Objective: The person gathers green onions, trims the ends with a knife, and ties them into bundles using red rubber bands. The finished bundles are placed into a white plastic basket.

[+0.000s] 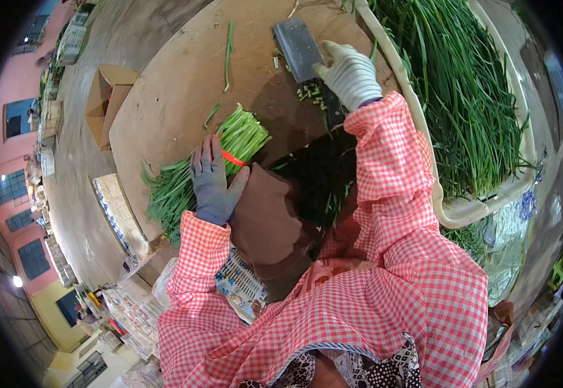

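Observation:
My left hand (216,182), in a grey knit glove, rests on a bunch of green leafy stalks (242,136) bound with a red band (233,158). The bunch lies on a wooden board, its pale cut ends pointing up and right. My right hand (351,72), in a white knit glove, is over a cleaver (297,48) lying on the board. Its fingers are spread near the blade and handle; whether they touch it I cannot tell. Short cut stem ends (313,93) lie beside the blade. Loose green stalks (228,58) lie farther left on the board.
A pale-rimmed tub (438,203) full of long green leaves stands at the right. An open cardboard box (111,104) is on the floor beyond the board's left edge. Dark leaves lie in the gap between board and my lap. Crates line the far left.

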### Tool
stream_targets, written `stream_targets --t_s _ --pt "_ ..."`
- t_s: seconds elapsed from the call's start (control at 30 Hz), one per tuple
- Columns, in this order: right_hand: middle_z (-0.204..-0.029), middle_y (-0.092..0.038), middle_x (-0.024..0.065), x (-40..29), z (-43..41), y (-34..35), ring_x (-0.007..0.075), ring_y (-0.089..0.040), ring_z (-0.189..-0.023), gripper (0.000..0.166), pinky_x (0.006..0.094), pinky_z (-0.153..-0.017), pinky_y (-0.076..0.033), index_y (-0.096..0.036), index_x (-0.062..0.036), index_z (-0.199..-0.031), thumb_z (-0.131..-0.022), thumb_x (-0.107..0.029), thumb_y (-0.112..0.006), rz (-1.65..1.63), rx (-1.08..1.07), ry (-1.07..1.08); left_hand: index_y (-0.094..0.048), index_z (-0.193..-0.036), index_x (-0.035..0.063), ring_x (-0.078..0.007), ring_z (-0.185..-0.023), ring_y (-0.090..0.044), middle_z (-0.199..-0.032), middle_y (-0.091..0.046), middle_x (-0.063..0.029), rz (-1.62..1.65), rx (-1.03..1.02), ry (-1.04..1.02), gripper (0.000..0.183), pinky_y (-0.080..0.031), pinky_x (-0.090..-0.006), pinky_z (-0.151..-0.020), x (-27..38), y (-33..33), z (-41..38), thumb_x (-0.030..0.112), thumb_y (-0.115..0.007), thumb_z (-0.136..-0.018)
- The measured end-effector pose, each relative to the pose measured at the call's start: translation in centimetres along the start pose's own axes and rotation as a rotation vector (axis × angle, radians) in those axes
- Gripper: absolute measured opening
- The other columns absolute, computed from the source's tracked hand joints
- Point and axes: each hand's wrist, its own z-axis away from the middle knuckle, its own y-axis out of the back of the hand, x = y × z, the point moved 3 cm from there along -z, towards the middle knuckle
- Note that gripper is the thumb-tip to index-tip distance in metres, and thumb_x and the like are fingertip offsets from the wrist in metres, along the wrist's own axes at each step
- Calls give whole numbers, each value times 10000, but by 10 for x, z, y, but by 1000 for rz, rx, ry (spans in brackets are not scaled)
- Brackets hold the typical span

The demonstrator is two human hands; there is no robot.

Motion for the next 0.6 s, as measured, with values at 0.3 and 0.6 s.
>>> stream_targets --t_s 0.3,0.6 --pt "-760 -643 182 -106 61 -59 348 -629 -750 258 422 -686 -503 -700 -58 -826 -792 -303 -627 -407 -282 277 -247 -1420 -18 -375 -1274 -318 -1428 -310 -205 39 26 2 856 -225 -491 -1075 2 1 3 346 -641 -754" --pt "-740 -601 152 -110 77 -69 321 -610 -671 232 398 -609 -481 -708 -89 -867 -757 -294 -696 -338 -101 203 -292 -1402 -15 -359 -1281 -320 -1414 -325 -195 98 108 45 837 -230 -517 -1075 2 3 8 379 -641 -751"
